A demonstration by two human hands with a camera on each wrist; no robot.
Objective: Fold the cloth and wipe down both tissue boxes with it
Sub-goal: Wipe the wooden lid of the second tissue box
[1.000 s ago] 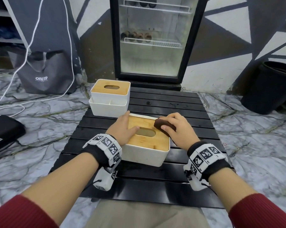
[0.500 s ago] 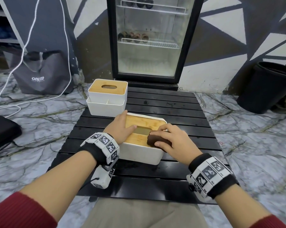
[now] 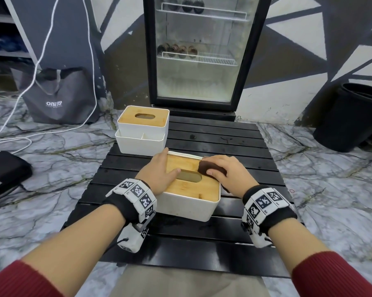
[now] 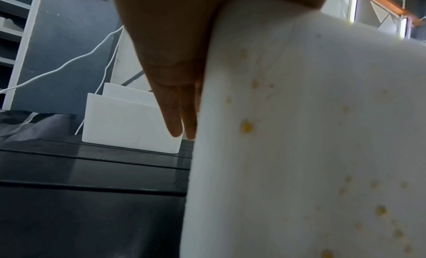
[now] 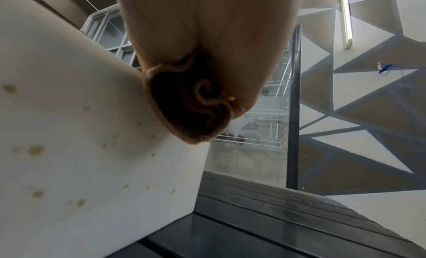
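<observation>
The near tissue box is white with a bamboo lid and a slot, and stands mid-table; its white side carries yellowish specks. My left hand rests on its left edge, thumb on the lid by the slot, straight fingers down the side. My right hand grips the folded brown cloth and presses it on the lid's far right part; the cloth's rolled end shows under the palm. The second tissue box stands untouched at the table's far left.
The black slatted table stands on a marble floor. A glass-door fridge is right behind it. A black bin is at the right, a grey bag with white cables and a black case at the left.
My right hand slid the cloth from the lid's far right toward the near edge, then back to the far right. My left hand stayed on the box.
</observation>
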